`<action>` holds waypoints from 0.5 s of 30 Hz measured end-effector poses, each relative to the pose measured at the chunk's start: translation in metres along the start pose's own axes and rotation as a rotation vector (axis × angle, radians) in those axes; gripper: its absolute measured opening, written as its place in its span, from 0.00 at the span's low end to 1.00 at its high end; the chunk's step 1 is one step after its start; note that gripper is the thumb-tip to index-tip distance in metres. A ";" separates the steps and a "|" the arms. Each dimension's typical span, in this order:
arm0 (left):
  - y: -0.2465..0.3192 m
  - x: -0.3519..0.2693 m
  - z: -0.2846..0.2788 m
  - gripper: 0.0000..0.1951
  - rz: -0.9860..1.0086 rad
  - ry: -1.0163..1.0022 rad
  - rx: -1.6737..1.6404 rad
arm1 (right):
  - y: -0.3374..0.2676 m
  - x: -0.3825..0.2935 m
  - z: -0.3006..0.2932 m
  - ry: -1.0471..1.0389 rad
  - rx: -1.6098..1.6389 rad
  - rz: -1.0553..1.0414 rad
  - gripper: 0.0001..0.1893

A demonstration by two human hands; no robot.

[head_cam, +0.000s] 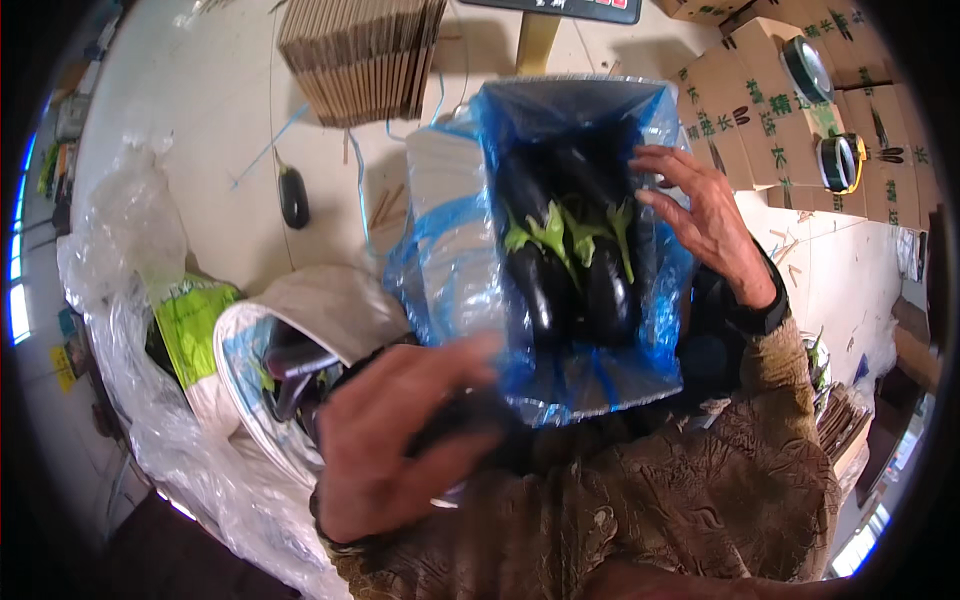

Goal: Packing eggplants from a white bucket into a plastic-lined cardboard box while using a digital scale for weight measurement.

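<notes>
Before me a carton lined with blue plastic film [589, 409] stands with its top uncovered. Glossy dark eggplants [611, 300] lie inside in two rows, their green stem ends meeting in the middle. My right hand [705, 214] is at the carton's right side, fingers apart, fingertips over the lined edge. My left hand [382, 435], blurred by motion, is left of the carton's near corner. Its fingers and thumb curve around a dark eggplant [457, 420], which is blurred and partly hidden. Close to that hand, a white sack [322, 296] lies with its mouth showing more eggplants [289, 360].
A lone eggplant [293, 196] lies on the pale floor beyond the sack. Flattened cartons [360, 60] stand behind, near a scale [555, 7]. Printed cartons [739, 112] at right bear tape rolls [806, 69]. Clear plastic sheeting [180, 480] and a green bag [195, 315] lie left.
</notes>
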State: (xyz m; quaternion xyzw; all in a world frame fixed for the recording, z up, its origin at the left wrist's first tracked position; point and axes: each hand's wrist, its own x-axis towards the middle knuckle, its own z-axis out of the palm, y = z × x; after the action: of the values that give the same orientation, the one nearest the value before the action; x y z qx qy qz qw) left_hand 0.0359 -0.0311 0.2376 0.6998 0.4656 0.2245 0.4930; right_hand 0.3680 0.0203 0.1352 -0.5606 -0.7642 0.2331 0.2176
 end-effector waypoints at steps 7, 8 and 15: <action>-0.036 -0.120 -0.027 0.18 -0.502 0.780 -0.117 | -0.013 0.045 0.072 -0.307 -0.044 -0.385 0.17; -0.101 -0.120 -0.024 0.19 -0.502 0.712 -0.239 | 0.011 0.047 0.088 -0.310 -0.229 -0.332 0.19; -0.248 -0.273 0.045 0.20 -0.759 0.686 -0.358 | 0.022 0.090 0.145 -0.475 -0.733 -0.083 0.31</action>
State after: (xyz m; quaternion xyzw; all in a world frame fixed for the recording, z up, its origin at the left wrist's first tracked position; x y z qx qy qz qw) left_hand -0.1626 -0.2709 0.0352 0.2741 0.7742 0.3222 0.4708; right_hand 0.2739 0.0958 0.0128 -0.5003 -0.8473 0.0599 -0.1680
